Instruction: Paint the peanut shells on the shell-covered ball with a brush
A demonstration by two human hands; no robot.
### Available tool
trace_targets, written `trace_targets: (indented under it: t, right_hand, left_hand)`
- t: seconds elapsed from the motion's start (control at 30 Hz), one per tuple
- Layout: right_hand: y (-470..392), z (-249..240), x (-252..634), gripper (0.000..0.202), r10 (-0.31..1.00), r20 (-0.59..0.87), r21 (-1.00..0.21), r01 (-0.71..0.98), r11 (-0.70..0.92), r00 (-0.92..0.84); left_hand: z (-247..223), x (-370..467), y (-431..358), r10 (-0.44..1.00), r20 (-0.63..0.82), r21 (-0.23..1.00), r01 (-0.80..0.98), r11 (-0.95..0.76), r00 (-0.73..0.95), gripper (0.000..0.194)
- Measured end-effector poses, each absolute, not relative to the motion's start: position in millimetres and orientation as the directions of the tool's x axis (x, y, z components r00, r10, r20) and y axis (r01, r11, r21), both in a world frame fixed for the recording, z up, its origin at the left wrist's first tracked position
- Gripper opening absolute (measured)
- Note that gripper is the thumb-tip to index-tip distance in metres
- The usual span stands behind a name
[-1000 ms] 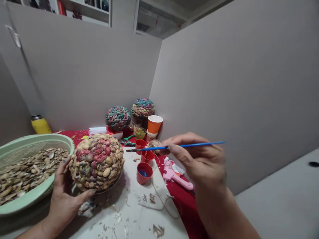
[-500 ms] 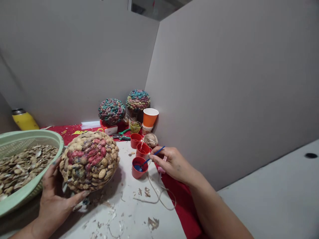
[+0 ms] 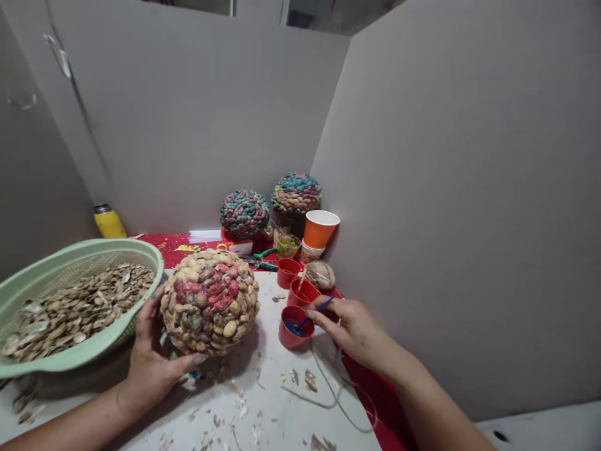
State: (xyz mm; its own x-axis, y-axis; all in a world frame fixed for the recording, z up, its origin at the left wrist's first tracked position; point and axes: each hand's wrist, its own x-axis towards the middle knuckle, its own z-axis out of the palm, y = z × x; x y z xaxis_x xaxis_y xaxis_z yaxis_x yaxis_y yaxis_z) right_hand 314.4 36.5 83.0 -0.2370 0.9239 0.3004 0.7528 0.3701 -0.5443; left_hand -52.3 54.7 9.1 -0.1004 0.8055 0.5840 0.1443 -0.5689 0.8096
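Observation:
My left hand (image 3: 157,360) grips the lower left side of a ball covered in peanut shells (image 3: 211,326), thumb beneath and fingers behind it. Most shells are tan; a patch on the front is painted red with some dark purple. My right hand (image 3: 350,322) pinches a thin blue paintbrush (image 3: 323,305), its tip down in a red cup (image 3: 290,340) of blue paint. Right behind stands a second red cup (image 3: 300,293) with a stick in it, and a third red cup (image 3: 285,275) is farther back.
At left sits a green basket (image 3: 154,275) of shells. Two painted shell balls (image 3: 245,213) stand at the back, beside an orange paper cup (image 3: 319,233). A ball of twine (image 3: 320,274), green-handled pliers (image 3: 263,263) and a yellow bottle (image 3: 110,222) lie around. Shell bits litter the white tabletop.
The view has turned left, so everything sits farther right in the picture. The brush tip stays in the blue paint and my left hand keeps its hold on the shell-covered ball.

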Motion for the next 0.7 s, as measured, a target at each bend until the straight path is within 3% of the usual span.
trace_targets:
  t: [0.2,0.33,0.47,0.7]
  right_hand:
    - [36.3,82.4,313.8,0.034,0.935,0.285,-0.62,0.703,0.348,-0.21]
    - [37.0,84.4,314.9,0.038,0.952,0.3,-0.76,0.586,0.279,-0.064]
    - [40.7,82.4,319.7,0.047,0.975,0.206,-0.898,0.412,0.154,0.083]
    - [52.1,72.5,330.0,0.06,0.975,0.142,-0.955,0.283,0.09,0.172]
  left_hand:
    - [8.6,-51.7,54.9,0.798,0.597,0.799,0.152,-0.582,-0.086,0.11]
    - [9.1,-50.5,55.1,0.829,0.546,0.838,0.101,-0.537,-0.118,0.111]
    - [8.9,-49.3,55.3,0.843,0.518,0.855,0.073,-0.513,-0.143,0.108]
    - [9.9,-50.7,54.9,0.869,0.466,0.884,0.061,-0.463,-0.165,0.109]
